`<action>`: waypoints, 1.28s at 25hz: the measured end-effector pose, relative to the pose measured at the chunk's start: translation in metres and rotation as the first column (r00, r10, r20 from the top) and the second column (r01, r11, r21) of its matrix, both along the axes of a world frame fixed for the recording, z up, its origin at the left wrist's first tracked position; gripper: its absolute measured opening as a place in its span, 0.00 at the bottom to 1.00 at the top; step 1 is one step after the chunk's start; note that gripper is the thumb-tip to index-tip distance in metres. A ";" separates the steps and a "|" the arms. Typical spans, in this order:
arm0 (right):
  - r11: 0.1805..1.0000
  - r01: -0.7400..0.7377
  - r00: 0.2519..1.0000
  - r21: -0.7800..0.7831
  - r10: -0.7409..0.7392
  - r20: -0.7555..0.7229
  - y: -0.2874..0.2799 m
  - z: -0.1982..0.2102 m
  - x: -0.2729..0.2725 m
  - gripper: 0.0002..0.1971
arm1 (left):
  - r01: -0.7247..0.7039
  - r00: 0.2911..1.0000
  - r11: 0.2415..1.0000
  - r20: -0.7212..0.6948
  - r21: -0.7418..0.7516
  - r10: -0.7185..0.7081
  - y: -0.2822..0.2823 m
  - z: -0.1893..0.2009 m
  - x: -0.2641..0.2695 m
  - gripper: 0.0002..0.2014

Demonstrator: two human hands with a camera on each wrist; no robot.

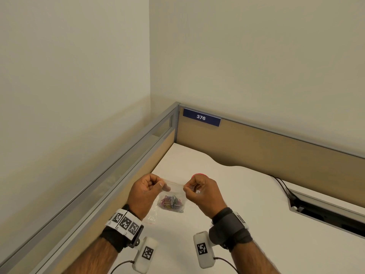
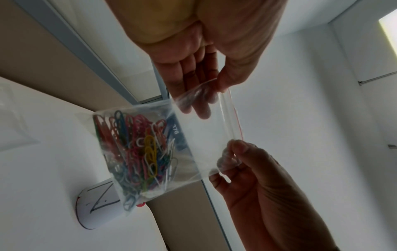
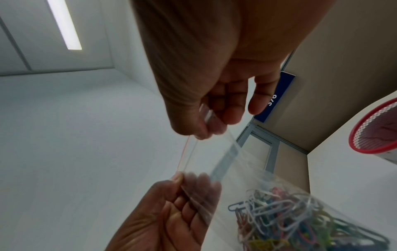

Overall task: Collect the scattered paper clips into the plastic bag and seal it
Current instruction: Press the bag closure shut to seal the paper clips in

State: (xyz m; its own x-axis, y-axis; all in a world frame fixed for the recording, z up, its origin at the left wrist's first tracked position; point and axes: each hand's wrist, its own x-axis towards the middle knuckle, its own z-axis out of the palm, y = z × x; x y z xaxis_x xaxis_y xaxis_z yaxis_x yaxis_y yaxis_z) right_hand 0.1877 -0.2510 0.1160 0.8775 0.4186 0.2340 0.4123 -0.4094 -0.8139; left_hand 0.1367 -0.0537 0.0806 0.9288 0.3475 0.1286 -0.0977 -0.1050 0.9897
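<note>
A small clear plastic bag [image 1: 174,191] hangs in the air between my two hands, above the white desk [image 1: 237,194]. Several coloured paper clips [image 1: 171,203] lie heaped in its bottom. My left hand [image 1: 163,185] pinches the left end of the bag's top edge, and my right hand [image 1: 186,188] pinches the right end. The red-lined zip strip [image 1: 173,182] is stretched taut between them. The left wrist view shows the bag [image 2: 204,135], the clips [image 2: 137,152], my left hand [image 2: 214,91] and my right hand [image 2: 234,152]. The right wrist view shows my right hand [image 3: 204,132], my left hand [image 3: 182,180] and the clips [image 3: 290,220].
A red mesh cup [image 3: 378,129] stands on the desk just behind my right hand. Another clear plastic piece [image 1: 150,216] lies on the desk under my left wrist. Tan partitions [image 1: 276,147] wall the desk at the left and back. A cable slot [image 1: 325,210] opens at the right.
</note>
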 end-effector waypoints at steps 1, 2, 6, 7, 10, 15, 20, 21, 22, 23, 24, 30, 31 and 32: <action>1.000 0.004 1.000 0.021 -0.004 -0.013 -0.002 -0.001 0.000 0.12 | -0.003 1.000 1.000 0.000 -0.012 0.003 0.000 -0.001 0.000 0.04; 0.999 0.011 1.000 0.039 -0.010 -0.026 -0.003 -0.002 0.001 0.10 | -0.006 1.000 1.000 0.000 -0.025 0.006 0.000 -0.001 0.000 0.04; 0.992 0.042 0.996 0.115 -0.032 -0.085 -0.006 -0.008 0.005 0.05 | -0.009 1.000 0.998 0.007 -0.070 0.010 -0.004 0.002 -0.002 0.04; 0.991 0.050 0.995 0.126 -0.038 -0.098 -0.006 -0.010 0.005 0.05 | -0.008 1.000 0.996 0.011 -0.084 0.009 -0.005 0.002 -0.002 0.04; 0.992 0.058 0.990 0.112 -0.043 -0.133 -0.005 -0.011 0.004 0.04 | -0.028 0.999 0.993 0.021 -0.116 0.031 -0.005 -0.001 -0.002 0.04; 0.998 0.040 0.994 0.056 -0.034 -0.107 -0.002 -0.008 0.001 0.08 | 0.023 1.000 1.000 0.004 -0.019 -0.023 -0.005 -0.010 -0.004 0.14; 0.996 -0.002 0.999 -0.093 -0.002 -0.043 0.000 -0.012 0.000 0.09 | 0.137 0.984 0.893 0.043 0.428 -0.172 -0.006 -0.010 0.003 0.20; 0.994 -0.009 0.999 -0.108 0.006 -0.035 0.001 -0.014 0.000 0.07 | 0.154 0.982 0.850 0.021 0.504 -0.190 -0.007 -0.009 0.005 0.19; 0.993 -0.015 1.000 -0.120 0.012 -0.026 0.001 -0.016 0.000 0.06 | 0.163 0.980 0.807 0.000 0.568 -0.199 -0.008 -0.008 0.007 0.19; 0.991 -0.020 1.000 -0.131 0.018 -0.018 0.001 -0.018 0.000 0.05 | 0.165 0.980 0.768 -0.013 0.619 -0.201 -0.009 -0.009 0.009 0.20; 0.989 -0.026 1.000 -0.142 0.024 -0.013 0.001 -0.019 0.000 0.04 | 0.162 0.979 0.737 -0.014 0.656 -0.203 -0.010 -0.010 0.010 0.20; 0.992 -0.038 0.999 -0.119 0.037 -0.006 -0.001 -0.021 -0.001 0.03 | 0.152 0.976 0.729 0.014 0.668 -0.217 -0.009 -0.016 0.011 0.13; 0.994 -0.031 0.999 -0.107 0.029 -0.020 -0.002 -0.021 -0.001 0.03 | 0.152 0.977 0.736 0.015 0.659 -0.215 -0.008 -0.014 0.010 0.11; 0.994 -0.025 0.999 -0.103 0.022 -0.032 -0.002 -0.021 -0.002 0.03 | 0.152 0.977 0.741 0.014 0.654 -0.213 -0.006 -0.013 0.010 0.10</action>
State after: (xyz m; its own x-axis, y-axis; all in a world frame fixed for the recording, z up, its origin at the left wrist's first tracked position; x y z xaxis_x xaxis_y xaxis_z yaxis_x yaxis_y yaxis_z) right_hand 0.1858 -0.2527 0.0946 0.8732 0.4599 0.1613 0.3983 -0.4826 -0.7800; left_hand 0.1466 -0.0601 0.0675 0.9411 -0.0216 0.3374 -0.2592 -0.6869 0.6789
